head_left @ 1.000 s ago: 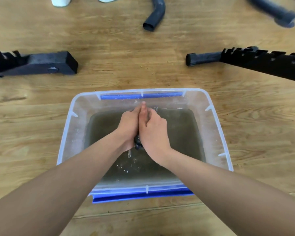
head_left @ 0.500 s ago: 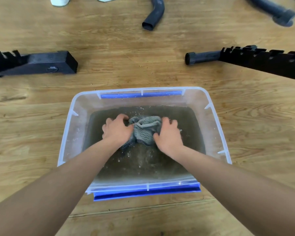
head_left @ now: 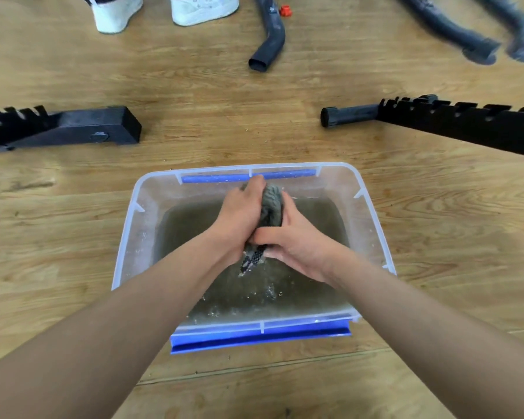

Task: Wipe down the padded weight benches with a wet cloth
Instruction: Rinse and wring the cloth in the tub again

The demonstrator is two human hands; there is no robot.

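Note:
A grey wet cloth (head_left: 271, 207) is bunched into a roll and held above murky water in a clear plastic tub (head_left: 372, 219) with blue handles. My left hand (head_left: 239, 216) grips the cloth from the left and my right hand (head_left: 297, 240) from the right, both squeezing it. A dark patterned end of the cloth hangs below the hands and water drips from it. No padded bench top is in view.
The tub stands on a wood floor. A black notched frame foot (head_left: 73, 128) lies at the left and another black notched frame bar (head_left: 454, 122) at the right. Curved black tubes (head_left: 270, 40) lie farther back. A person's white shoes (head_left: 203, 7) stand at the top.
My hands went from pressed together, to spread on the cloth in the water, to lifting the cloth out and squeezing it between them.

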